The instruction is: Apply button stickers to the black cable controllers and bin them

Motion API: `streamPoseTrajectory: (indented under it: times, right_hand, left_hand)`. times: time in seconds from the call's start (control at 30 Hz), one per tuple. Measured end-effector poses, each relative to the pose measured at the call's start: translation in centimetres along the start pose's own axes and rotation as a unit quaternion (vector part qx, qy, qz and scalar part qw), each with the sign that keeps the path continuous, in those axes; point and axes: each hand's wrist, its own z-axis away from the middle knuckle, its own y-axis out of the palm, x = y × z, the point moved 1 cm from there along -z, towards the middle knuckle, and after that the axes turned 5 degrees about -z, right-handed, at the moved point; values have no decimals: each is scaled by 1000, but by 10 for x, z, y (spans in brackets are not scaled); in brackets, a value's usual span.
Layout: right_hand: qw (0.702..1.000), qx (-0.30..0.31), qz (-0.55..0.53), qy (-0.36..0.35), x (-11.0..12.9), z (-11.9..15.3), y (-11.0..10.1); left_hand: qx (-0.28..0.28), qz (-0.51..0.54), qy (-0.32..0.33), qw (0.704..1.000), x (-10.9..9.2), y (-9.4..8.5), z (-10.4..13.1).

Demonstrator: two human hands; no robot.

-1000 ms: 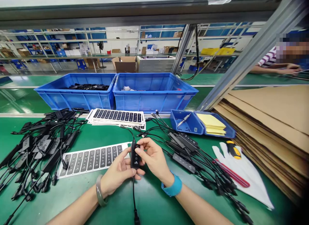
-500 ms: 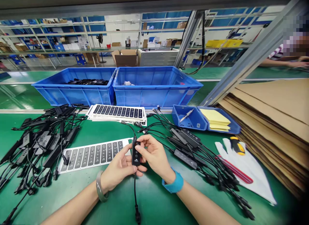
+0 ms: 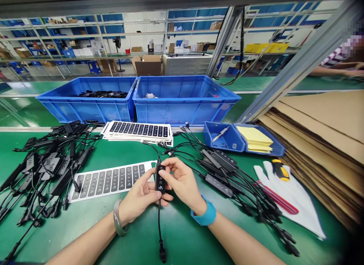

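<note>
A small black control box point(image 3: 160, 181) with printed button symbols and a cable at each end is held upright between both hands. My left hand point(image 3: 139, 196) grips its left side and lower end, thumb on the face near the logo. My right hand point(image 3: 180, 183) closes on its right side, with the thumb pressing the upper face. Just left of the box lies a white sheet of black labels point(image 3: 110, 180), partly under my left fingers. Behind it is a stack of similar label sheets point(image 3: 138, 130).
Cabled black boxes lie heaped at left point(image 3: 51, 166) and right point(image 3: 218, 170). Two blue bins point(image 3: 184, 111) stand behind. At right are a small blue tray point(image 3: 224, 143), yellow paper point(image 3: 253, 138), a white glove point(image 3: 298, 212), red tweezers point(image 3: 280, 198) and stacked cardboard point(image 3: 321, 136). A co-worker's arm point(image 3: 327, 70) shows far right.
Both hands keep the same hold on the control box, with only a very slight shift of the fingers. The view has moved slightly.
</note>
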Motion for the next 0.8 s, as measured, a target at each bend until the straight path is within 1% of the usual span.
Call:
streamPoseTrajectory:
  times: [0.3, 0.57, 0.8]
  right_hand:
    - [998, -12, 53, -30, 0, 0, 1]
    - [997, -17, 65, -30, 1, 0, 1]
    - [993, -37, 108, -21, -1, -1, 0]
  left_hand:
    - [-24, -19, -17, 999, -1, 2, 1]
    - [-26, -47, -10, 999, 1, 0, -1]
    - [-36, -59, -6, 998, 3, 1, -1]
